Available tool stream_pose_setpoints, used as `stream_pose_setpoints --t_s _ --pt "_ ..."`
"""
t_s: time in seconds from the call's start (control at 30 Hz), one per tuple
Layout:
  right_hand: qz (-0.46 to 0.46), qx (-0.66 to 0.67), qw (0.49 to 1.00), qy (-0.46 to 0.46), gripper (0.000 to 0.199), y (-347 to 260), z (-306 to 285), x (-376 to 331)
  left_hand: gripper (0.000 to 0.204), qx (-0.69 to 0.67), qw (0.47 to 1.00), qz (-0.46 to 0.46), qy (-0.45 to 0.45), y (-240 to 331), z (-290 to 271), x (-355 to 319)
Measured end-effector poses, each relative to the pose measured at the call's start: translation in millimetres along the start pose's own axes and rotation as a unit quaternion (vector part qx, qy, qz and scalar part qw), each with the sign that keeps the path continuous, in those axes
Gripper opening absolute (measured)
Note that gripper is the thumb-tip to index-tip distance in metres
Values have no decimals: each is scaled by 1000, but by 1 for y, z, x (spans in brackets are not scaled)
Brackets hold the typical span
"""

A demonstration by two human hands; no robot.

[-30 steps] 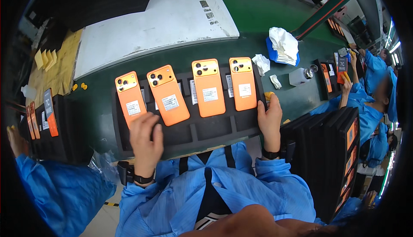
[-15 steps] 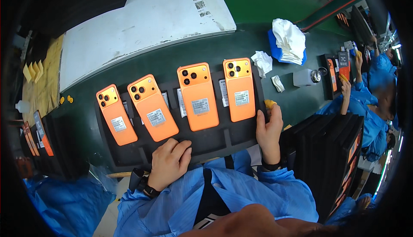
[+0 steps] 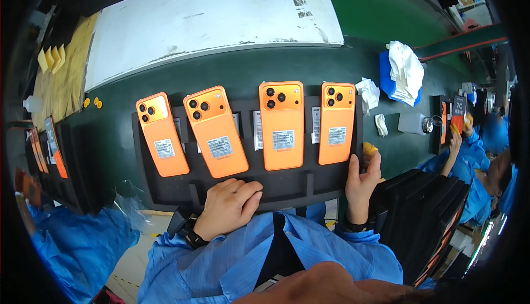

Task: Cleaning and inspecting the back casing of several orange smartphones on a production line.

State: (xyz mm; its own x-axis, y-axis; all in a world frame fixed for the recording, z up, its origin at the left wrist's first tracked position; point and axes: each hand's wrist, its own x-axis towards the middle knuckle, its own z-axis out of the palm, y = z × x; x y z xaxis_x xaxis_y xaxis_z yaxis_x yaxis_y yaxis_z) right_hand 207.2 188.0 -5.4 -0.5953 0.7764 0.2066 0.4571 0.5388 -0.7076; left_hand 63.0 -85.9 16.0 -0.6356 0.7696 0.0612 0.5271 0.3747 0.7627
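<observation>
Four-camera-free counting aside, several orange phones lie face down in a row on a black tray [image 3: 276, 195]; the leftmost phone [image 3: 168, 163], a second phone [image 3: 218, 124], a third phone [image 3: 282, 158] and the rightmost phone [image 3: 335, 154] each carry a whitish label. My left hand [image 3: 229, 204] is curled into a loose fist at the tray's near rim, below the second phone; its palm side is hidden. My right hand [image 3: 361, 185] grips the tray's right rim, thumb above it beside the rightmost phone. A yellow finger cot [image 3: 370, 149] appears to cover its index fingertip.
White wipes fill a blue box [image 3: 385, 78] at right, with crumpled wipes [image 3: 369, 95] and a translucent bottle [image 3: 413, 123] close by. Stacked black trays [image 3: 411, 207] stand right of me. Yellow finger cots [image 3: 98, 103] lie left. Co-workers in blue sit on both sides.
The whole view has shifted, so the tray, phones and both hands appear farther right. Against the tray, my hands keep about the same places.
</observation>
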Motion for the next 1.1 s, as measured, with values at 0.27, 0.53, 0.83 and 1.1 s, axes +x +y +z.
stream_pose_setpoints --t_s 0.27,0.53,0.83,1.1 --pt "-2 30 1000 8 31 5 6 3 10 -7 1000 12 4 -1 -4 2" --pt "-15 12 1000 12 32 4 1 5 10 -11 1000 16 2 1 -2 1" --pt "-30 4 999 10 34 6 8 9 10 -20 999 11 33 2 -2 -2" --pt "-46 -71 996 29 29 -2 -5 -3 9 -10 999 26 32 3 6 -2"
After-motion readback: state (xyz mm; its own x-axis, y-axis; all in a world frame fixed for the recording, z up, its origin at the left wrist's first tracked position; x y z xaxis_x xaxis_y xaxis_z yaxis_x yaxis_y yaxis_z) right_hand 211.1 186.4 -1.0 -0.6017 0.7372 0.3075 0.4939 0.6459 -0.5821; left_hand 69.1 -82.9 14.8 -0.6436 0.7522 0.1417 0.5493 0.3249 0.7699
